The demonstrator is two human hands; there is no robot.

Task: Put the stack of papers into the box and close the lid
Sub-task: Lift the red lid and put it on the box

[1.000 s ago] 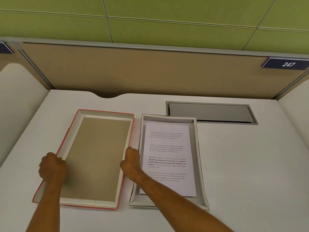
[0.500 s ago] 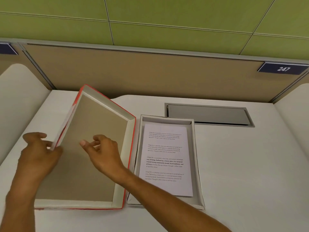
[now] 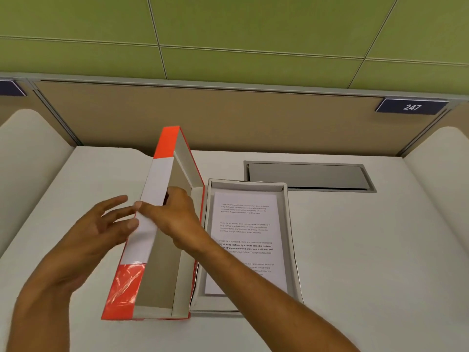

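On a white desk (image 3: 355, 250) with bare room to the right, the open box (image 3: 291, 237) holds the stack of papers (image 3: 247, 224) flat inside, ready for covering. The red-and-white lid (image 3: 154, 224) stands tipped on its long edge just left of the box, apparently mid-flip. The right hand (image 3: 175, 217) pinches its upper rim; the left hand (image 3: 101, 229), fingers (image 3: 119, 201) spread, steadies the outer face.

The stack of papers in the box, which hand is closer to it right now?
Right. The right hand grips the lid's raised edge just left of the stack of papers; the left hand is farther left, beyond the lid.
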